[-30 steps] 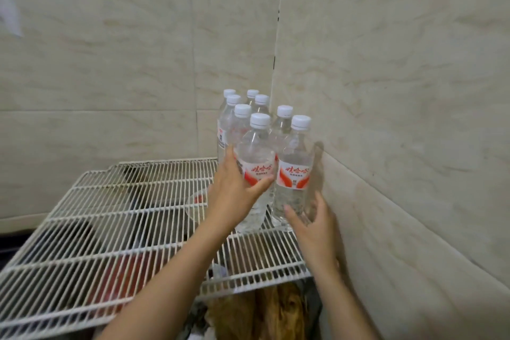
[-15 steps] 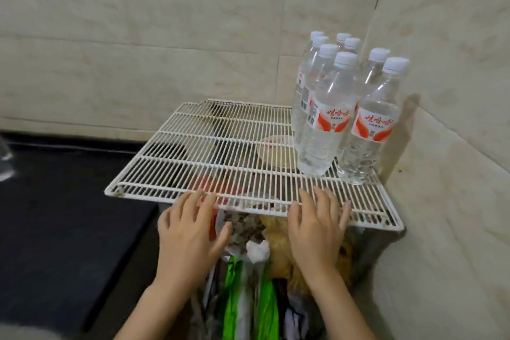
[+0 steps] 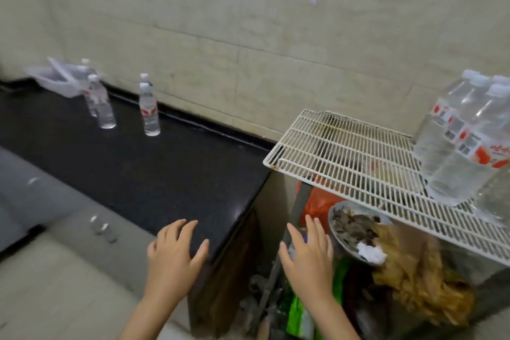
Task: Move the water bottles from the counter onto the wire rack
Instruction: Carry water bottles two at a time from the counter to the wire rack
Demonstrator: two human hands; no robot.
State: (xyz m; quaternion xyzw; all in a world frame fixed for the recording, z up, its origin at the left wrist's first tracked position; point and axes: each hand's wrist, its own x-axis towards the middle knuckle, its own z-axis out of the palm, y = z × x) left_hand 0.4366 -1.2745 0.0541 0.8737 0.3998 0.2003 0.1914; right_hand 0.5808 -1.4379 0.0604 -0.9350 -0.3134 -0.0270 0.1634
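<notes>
Several clear water bottles (image 3: 458,143) with white caps and red-white labels stand clustered on the right end of the white wire rack (image 3: 345,152). On the black counter (image 3: 154,174) to the left, a few more bottles stand near the wall: one (image 3: 149,107) alone, another (image 3: 100,102) further left. My left hand (image 3: 174,257) hovers with fingers spread over the counter's near corner, holding nothing. My right hand (image 3: 306,254) is spread and empty below the rack's front edge.
A clear plastic tray (image 3: 55,77) lies at the counter's far left by the wall. Under the rack sit a bowl of scraps (image 3: 356,229), an orange bag (image 3: 317,199) and other rubbish. Tiled walls close the back and right.
Both hands let go of the bottles on the rack and drew back, empty. My view swung left, bringing the counter and its bottles into sight.
</notes>
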